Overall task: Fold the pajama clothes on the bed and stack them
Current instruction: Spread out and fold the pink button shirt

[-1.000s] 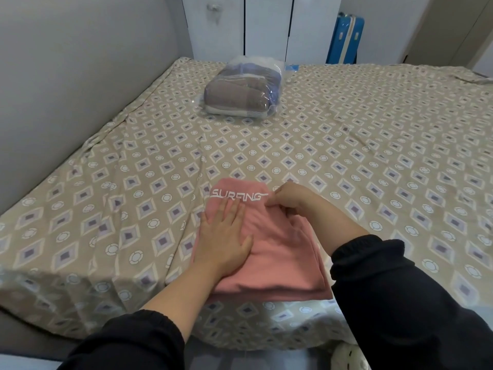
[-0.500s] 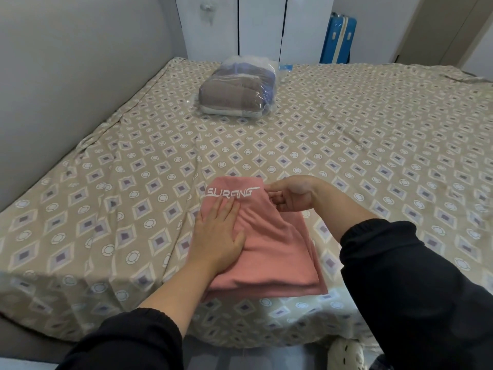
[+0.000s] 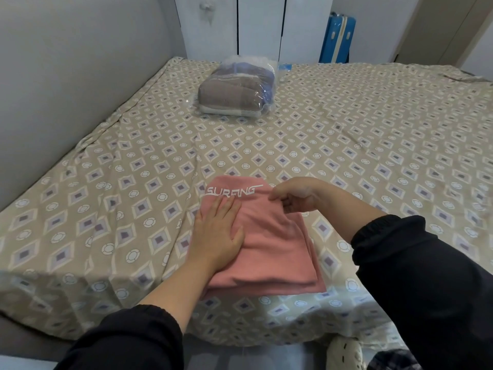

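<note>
Head view: left hand presses flat, fingers straight, on folded pink pajama; right hand curled at its far edge, grip unconfirmed.

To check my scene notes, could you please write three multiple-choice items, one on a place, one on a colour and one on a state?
1. Where does the plastic-wrapped bundle lie? A on the floor; B on the far part of the bed; C inside the wardrobe.
2. What colour is the folded garment? A blue; B green; C pink.
3. How is the left hand? A flat on the garment; B fisted in air; C holding the bundle.
Key: B, bedsheet surrounds it; C, plainly pink; A, straight fingers rest on the cloth.
</note>
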Action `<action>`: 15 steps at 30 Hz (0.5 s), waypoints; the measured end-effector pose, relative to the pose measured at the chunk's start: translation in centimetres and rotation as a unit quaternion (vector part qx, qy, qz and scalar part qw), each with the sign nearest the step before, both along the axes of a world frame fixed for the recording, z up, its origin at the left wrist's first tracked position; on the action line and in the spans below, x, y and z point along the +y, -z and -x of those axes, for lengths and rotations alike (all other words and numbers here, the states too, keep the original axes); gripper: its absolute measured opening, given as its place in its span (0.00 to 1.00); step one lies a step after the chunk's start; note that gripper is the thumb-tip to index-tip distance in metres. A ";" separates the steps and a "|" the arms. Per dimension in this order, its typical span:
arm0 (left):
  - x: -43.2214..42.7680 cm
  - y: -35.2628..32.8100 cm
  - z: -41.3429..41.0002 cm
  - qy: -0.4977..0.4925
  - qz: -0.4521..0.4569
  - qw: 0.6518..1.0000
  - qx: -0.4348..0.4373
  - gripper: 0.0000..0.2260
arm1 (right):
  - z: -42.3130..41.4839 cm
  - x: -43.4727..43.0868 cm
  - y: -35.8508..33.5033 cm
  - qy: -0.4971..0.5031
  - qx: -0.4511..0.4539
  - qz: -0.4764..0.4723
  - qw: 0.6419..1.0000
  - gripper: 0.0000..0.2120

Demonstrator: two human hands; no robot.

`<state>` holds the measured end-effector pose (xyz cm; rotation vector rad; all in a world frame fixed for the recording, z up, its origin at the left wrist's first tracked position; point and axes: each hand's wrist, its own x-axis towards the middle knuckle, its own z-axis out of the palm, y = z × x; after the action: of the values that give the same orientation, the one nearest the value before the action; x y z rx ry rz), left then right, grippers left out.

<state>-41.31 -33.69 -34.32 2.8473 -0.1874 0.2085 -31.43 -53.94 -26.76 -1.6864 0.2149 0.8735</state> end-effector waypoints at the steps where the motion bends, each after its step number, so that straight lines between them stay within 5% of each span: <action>1: 0.0 0.0 0.0 0.000 0.003 1.000 -0.001 0.34 | 0.0 -0.3 -0.1 -0.006 0.020 -0.011 1.000 0.03; 6: 0.0 0.0 0.0 0.001 -0.004 1.000 0.003 0.35 | -0.1 -1.3 0.0 0.004 0.044 -0.051 0.998 0.10; 8: -0.1 0.0 0.0 0.001 -0.027 1.000 0.003 0.36 | -0.1 -1.1 0.2 0.000 -0.049 0.045 0.998 0.09; 11: -0.8 0.3 0.1 0.044 -0.109 0.993 0.002 0.37 | 0.1 -0.6 0.8 -0.036 -0.225 0.266 0.936 0.14; 15: -1.4 0.7 -0.1 0.065 -0.153 0.986 -0.002 0.35 | 1.4 -0.4 1.4 -0.086 -0.226 0.291 0.925 0.20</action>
<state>-41.17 -35.09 -34.97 3.1230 -0.4407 0.1710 -32.86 -54.35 -28.16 -2.4461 0.0032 0.5415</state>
